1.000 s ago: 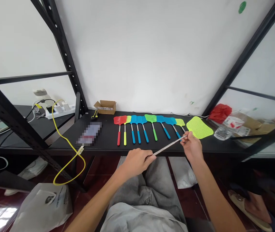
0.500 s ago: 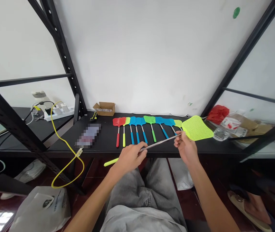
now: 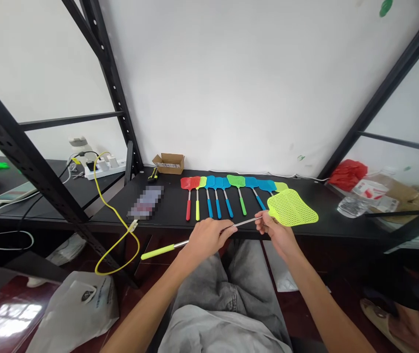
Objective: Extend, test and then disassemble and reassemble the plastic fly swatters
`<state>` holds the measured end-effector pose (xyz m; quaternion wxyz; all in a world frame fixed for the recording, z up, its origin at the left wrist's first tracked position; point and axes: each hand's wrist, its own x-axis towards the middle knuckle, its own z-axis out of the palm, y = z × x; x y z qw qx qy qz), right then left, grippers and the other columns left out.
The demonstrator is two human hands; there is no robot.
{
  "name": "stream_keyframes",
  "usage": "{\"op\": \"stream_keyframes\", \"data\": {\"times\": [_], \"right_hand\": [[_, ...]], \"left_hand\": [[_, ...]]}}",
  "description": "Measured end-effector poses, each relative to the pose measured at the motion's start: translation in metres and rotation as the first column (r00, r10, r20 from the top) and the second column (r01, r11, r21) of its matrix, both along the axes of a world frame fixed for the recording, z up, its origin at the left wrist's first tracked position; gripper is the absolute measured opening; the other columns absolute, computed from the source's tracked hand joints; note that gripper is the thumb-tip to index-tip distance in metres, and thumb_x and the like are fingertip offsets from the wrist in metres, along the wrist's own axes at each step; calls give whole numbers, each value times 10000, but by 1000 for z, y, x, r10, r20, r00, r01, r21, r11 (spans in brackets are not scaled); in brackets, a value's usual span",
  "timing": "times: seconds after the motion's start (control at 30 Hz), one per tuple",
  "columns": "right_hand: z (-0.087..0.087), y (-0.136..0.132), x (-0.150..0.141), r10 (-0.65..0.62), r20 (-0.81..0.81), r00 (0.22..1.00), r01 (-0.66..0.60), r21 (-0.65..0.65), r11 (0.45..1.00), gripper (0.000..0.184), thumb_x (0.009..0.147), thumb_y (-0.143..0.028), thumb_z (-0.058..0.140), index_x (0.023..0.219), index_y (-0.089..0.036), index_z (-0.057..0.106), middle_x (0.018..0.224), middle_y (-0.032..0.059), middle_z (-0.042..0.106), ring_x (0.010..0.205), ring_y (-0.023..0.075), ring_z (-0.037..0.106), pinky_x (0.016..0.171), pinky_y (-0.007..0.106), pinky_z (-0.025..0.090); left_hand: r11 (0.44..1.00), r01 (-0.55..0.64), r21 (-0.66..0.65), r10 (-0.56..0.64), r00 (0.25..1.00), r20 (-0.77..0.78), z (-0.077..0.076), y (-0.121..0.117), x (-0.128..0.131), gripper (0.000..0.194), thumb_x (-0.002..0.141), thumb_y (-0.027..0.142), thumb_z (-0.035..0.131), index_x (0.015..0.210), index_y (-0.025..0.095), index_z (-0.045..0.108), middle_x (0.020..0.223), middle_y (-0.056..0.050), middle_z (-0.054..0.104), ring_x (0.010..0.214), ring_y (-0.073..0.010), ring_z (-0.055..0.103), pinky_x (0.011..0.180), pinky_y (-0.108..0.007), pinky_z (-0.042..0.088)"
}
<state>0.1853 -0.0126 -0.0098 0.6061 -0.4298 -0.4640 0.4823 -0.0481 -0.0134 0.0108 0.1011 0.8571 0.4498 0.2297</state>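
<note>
A yellow-green fly swatter (image 3: pixel 293 208) stretches across in front of me, its perforated head to the right and its handle sticking out to the left. My left hand (image 3: pixel 208 239) is closed round the metal rod near the middle. At the neck, just below the head, the fingers of my right hand (image 3: pixel 276 232) pinch the rod. Behind it a row of fly swatters lies on the black shelf: a red swatter (image 3: pixel 188 210), several blue swatters (image 3: pixel 217 208), a green swatter (image 3: pixel 242 202) and yellow-green ones, heads toward the wall and partly overlapping.
On the shelf's left lie a blurred-out phone-like object (image 3: pixel 146 202) with a yellow cable (image 3: pixel 112 211), a small cardboard box (image 3: pixel 170 163) and a black-yellow tool (image 3: pixel 153 174). To the right are a plastic bottle (image 3: pixel 356 198) and a red bag (image 3: pixel 348 174). Black posts (image 3: pixel 112 73) rise at both sides.
My hands have come closer together along the rod, which has shortened between them. The swatter's head has moved nearer to me, and its handle now shows beyond my left hand.
</note>
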Motion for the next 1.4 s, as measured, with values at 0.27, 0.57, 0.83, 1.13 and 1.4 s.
{"op": "stream_keyframes", "data": {"times": [0.27,0.57,0.83,1.13,1.4], "right_hand": [[-3,7,15,-70,-54,996,69,-19,997,313,753,-495,746,806,-187,722,727,49,599,661,151,537,530,265,403],[1,1,-1,27,-113,993,-24,32,999,293,814,-488,686,886,-206,718,729,36,585,619,141,508,516,268,387],[-18,-8,-42,225,15,974,-226,51,973,299,880,-470,612,889,-192,723,710,40,583,621,156,535,526,276,379],[-11,-8,-43,138,-1,990,-138,24,990,349,812,-512,680,791,-169,740,715,64,624,627,149,542,527,269,388],[-12,10,-3,-79,-150,986,80,-4,997,349,728,-506,766,747,-160,721,630,38,596,589,131,537,497,241,396]], "left_hand": [[998,-46,33,47,997,-54,3,3,-8,395,977,470,355,954,305,713,724,-29,681,714,-210,624,573,-264,253],[995,-56,77,60,997,-46,11,-1,-8,364,974,439,369,968,278,695,712,-24,684,673,-195,623,565,-257,270],[993,1,119,6,998,-59,4,-12,8,362,999,417,320,983,281,655,788,-11,698,703,-190,635,551,-257,263],[995,20,97,-16,999,-40,0,-4,4,435,1010,468,283,988,291,680,821,-14,715,737,-186,642,569,-254,274],[996,-3,91,7,999,-49,-3,6,-13,428,994,494,333,1027,300,713,814,-22,727,740,-184,647,577,-246,283]]}}
